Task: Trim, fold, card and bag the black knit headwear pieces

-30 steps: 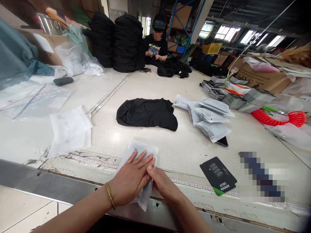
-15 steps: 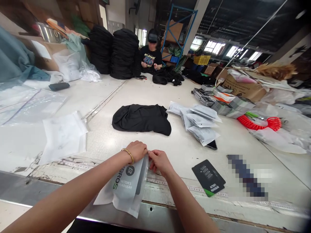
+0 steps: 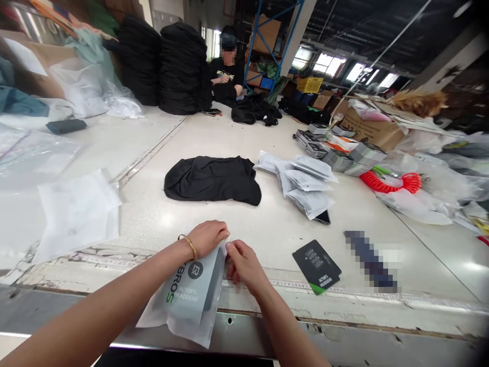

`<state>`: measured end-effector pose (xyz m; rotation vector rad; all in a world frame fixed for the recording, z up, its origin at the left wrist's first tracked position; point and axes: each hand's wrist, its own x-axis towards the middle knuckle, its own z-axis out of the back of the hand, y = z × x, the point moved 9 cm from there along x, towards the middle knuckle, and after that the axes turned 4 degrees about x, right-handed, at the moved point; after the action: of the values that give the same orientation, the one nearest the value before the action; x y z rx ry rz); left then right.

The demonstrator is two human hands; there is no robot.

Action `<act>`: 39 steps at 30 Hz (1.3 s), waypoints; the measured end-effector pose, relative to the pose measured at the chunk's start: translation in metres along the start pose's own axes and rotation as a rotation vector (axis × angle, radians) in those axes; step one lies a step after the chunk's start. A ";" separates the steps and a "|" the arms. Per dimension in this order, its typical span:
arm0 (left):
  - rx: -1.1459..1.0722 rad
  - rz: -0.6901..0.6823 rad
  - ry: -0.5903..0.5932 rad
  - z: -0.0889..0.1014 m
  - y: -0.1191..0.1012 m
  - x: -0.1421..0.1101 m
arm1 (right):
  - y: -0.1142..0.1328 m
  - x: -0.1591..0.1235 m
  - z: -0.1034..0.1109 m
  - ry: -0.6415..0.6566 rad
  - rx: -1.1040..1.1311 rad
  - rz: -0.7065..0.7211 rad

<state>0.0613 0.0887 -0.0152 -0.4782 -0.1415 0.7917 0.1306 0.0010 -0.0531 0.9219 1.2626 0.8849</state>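
Observation:
A frosted plastic bag (image 3: 183, 321) lies at the front edge of the table, with a dark card visible inside and "ACTOR'S HEADGEAR" lettering. My left hand (image 3: 207, 238), with a gold bracelet at the wrist, is closed over the bag's far end. At that end's right corner my right hand (image 3: 244, 262) pinches the bag's edge; its lower fingers are curled. Beyond both hands is a folded black cloth item (image 3: 214, 179), touched by neither. Black printed cards (image 3: 316, 265) lie to the right of my right hand.
Filled frosted bags (image 3: 307, 183) are piled at right, partly over a phone (image 3: 323, 217). Flat bags (image 3: 78, 211) lie at left. Tall black cloth stacks (image 3: 181, 69) and a seated person (image 3: 228, 71) are at the back. A red coiled hose (image 3: 389, 182) lies far right.
The whole view has shifted, so the table things appear farther left and slightly higher. Both hands stay at the bag's far end, with little change in grip.

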 end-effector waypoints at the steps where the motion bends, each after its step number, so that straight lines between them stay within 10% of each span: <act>1: -0.009 -0.009 -0.001 -0.002 -0.003 0.000 | 0.002 0.005 0.000 -0.003 -0.015 0.016; 10: -0.026 0.171 -0.168 0.027 0.044 -0.005 | -0.043 -0.065 -0.038 0.354 -0.109 -0.115; 17: -0.204 0.079 -0.355 0.052 -0.004 -0.006 | 0.014 -0.043 0.012 -0.027 -0.119 0.226; 22: -0.209 0.098 -0.594 0.060 0.025 -0.014 | 0.066 -0.029 0.097 -0.368 -0.051 0.409; 27: 0.146 0.235 -0.530 0.035 0.084 -0.003 | 0.110 0.006 0.229 -0.780 0.104 0.436; 30: 0.279 0.386 -0.432 0.021 0.113 0.006 | 0.122 0.033 0.261 -0.806 0.181 0.436; 39: 0.273 0.431 -0.409 0.027 0.110 0.008 | 0.047 0.071 0.156 -0.500 -0.132 0.335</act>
<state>-0.0126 0.1701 -0.0425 -0.0789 -0.3108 1.3082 0.2911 0.0719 -0.0249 1.1789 0.6239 0.9090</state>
